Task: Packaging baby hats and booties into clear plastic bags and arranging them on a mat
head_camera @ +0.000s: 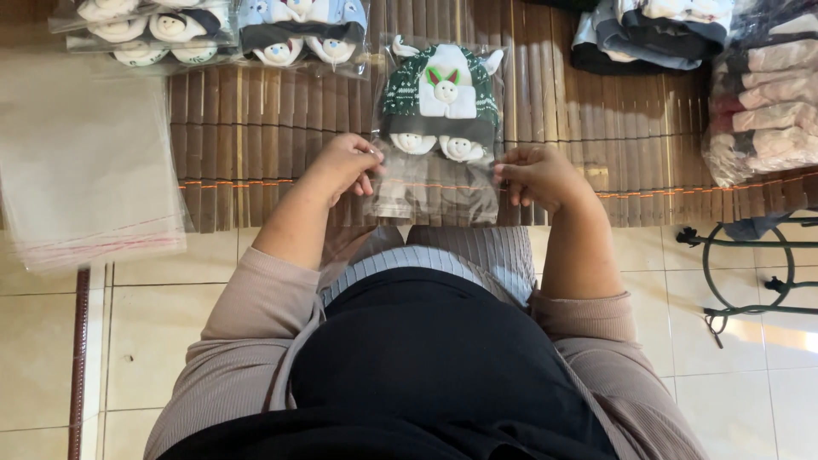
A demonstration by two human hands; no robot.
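Observation:
A clear plastic bag (436, 183) lies on a brown slatted bamboo mat (256, 136). Inside it is a folded green knit garment set (439, 98) with white animal-face details. My left hand (345, 166) pinches the bag's left edge near its open lower end. My right hand (537, 175) pinches the right edge at the same height. The bag's lower part between my hands is empty and see-through.
A stack of empty clear bags (81, 162) lies at left. Packed sets (149, 30) and a blue packed set (302, 34) sit at the back left. Folded dark garments (652, 34) and bagged pink garments (763, 102) are at the right. A black metal stand (750, 268) is on the tiled floor.

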